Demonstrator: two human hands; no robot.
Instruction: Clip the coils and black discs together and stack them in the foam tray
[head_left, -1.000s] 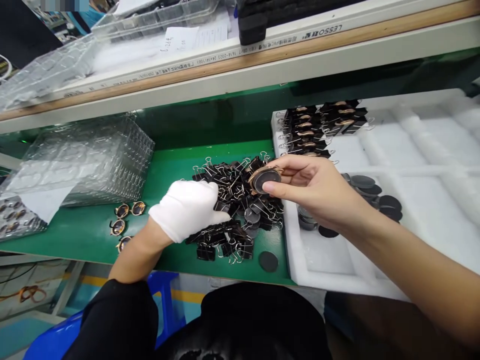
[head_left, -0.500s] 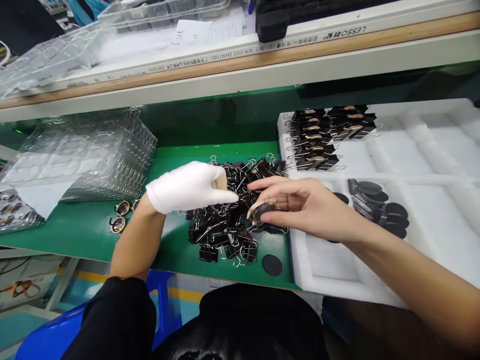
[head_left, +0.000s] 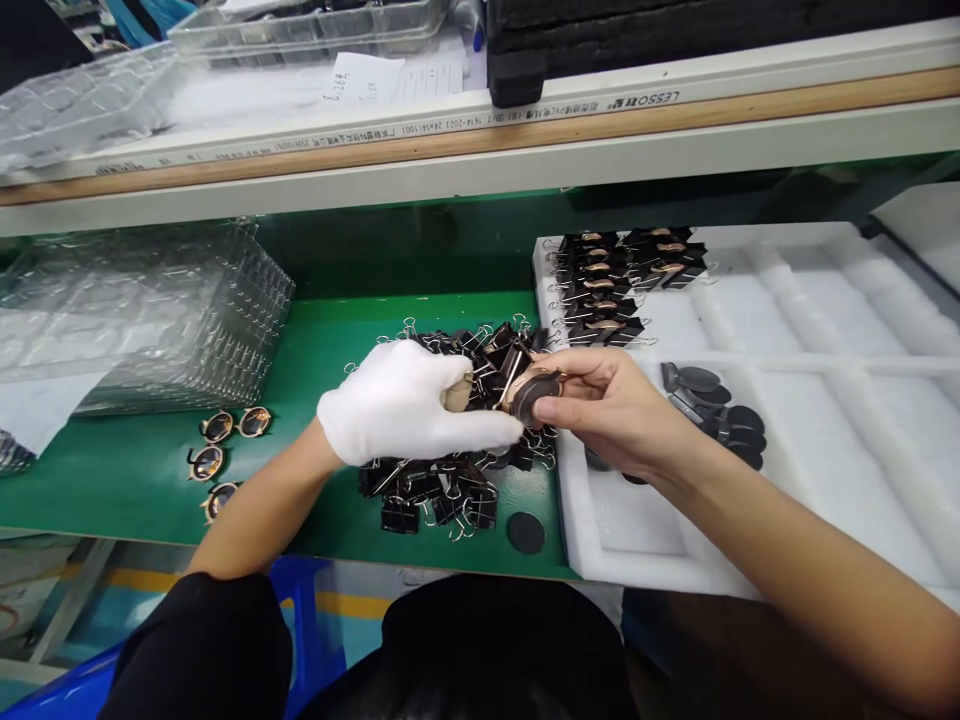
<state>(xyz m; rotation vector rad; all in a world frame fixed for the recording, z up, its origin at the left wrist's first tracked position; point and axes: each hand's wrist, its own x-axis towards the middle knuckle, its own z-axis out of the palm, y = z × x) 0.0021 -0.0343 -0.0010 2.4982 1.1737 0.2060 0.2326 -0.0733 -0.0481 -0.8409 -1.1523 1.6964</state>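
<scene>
My left hand (head_left: 412, 405) wears a white glove, with a beige covering at a fingertip. Its thumb and forefinger grip a black binder clip (head_left: 514, 362) by the wire handles, though the fingers partly hide the hold. The clip is right beside a round gold-rimmed piece with a dark disc (head_left: 534, 396), pinched between thumb and fingers of my bare right hand (head_left: 600, 405). Beneath both hands spreads a heap of black binder clips (head_left: 439, 490) with silver handles. A loose dark disc (head_left: 526, 533) lies in front of the heap.
On the right, a white foam tray (head_left: 645, 580) carries rows of clipped gold pieces (head_left: 600, 285) and a pile of dark discs (head_left: 712, 410). Clear plastic trays (head_left: 172, 320) are stacked left, near gold-framed round lenses (head_left: 217, 428). A shelf edge (head_left: 420, 165) crosses above.
My hands have come together, the left moving right and the right turning the round piece towards it. A binder clip now shows between them. The view has shifted slightly right.
</scene>
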